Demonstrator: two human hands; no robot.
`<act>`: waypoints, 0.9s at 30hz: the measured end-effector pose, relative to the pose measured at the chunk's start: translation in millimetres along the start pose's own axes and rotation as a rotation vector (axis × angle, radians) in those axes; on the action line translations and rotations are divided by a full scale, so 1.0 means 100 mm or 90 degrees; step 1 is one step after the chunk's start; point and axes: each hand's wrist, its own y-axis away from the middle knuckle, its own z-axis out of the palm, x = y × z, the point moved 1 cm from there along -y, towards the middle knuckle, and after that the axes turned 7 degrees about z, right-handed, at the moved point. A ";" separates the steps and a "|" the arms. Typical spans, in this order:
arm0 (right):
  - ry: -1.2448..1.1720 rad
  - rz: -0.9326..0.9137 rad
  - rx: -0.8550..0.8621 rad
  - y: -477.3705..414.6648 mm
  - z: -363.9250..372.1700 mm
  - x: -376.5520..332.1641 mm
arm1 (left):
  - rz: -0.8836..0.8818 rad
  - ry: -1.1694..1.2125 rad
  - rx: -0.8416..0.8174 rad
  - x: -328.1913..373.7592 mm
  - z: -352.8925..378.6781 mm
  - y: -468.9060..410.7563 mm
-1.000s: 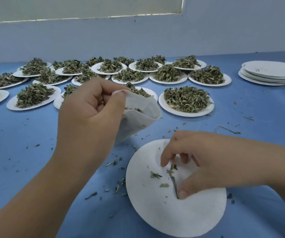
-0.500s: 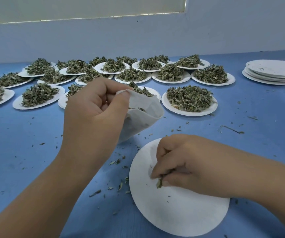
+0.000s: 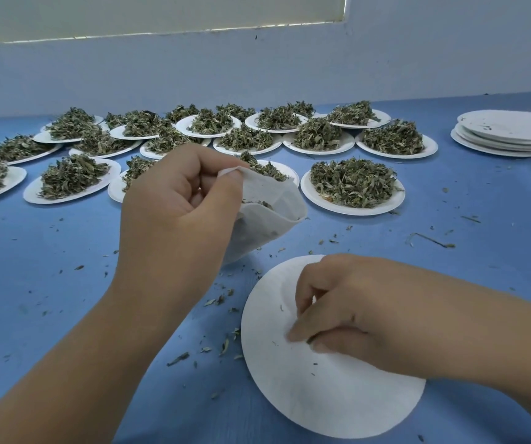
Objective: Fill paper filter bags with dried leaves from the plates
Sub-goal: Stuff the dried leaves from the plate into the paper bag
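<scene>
Two hands fill my feed. The left hand (image 3: 174, 203) is raised above the blue table (image 3: 49, 283). Its thumb and curled fingers pinch the top edge of a white paper filter bag (image 3: 273, 216), so the mouth gapes toward the right, and a few dark leaves show inside. That grip and height match what I saw a second ago (only the camera has drifted a little).

The right hand (image 3: 354, 312) rests over the near round white paper plate (image 3: 306, 398) with its fingers curled down. Thumb and fingertips are nipped together on a few dark dried leaf scraps (image 3: 309, 340) that barely show between them. A second ago those fingers stood apart over a thin stem and some flakes lying on the plate. Half a second ago they had closed with a green bit poking out. Now the plate's bare surface shows only tiny specks.

Loose green-grey leaf crumbs (image 3: 219, 344) lie on the table left of this plate, between the two forearms. Beyond the bag, many white paper plates heaped with dried green leaves (image 3: 350, 209) sit in rows, unmoved, the nearest just right of the bag's mouth. Well off to the far right stands a stack of empty white plates (image 3: 501, 142).
</scene>
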 end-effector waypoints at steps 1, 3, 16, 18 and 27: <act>0.011 0.010 0.006 0.00 0.00 0.00 | -0.003 0.003 0.004 0.00 0.00 0.00; 0.013 0.033 0.009 0.00 -0.03 0.01 | -0.004 0.004 0.005 0.00 0.00 -0.01; 0.043 0.084 0.012 -0.01 -0.04 -0.01 | -0.001 0.009 -0.003 0.00 0.00 0.00; 0.087 0.090 0.007 -0.02 -0.05 -0.06 | -0.001 0.009 -0.005 -0.01 0.00 0.00; 0.178 0.088 0.039 0.00 -0.04 -0.22 | -0.002 -0.012 -0.028 -0.01 0.03 0.03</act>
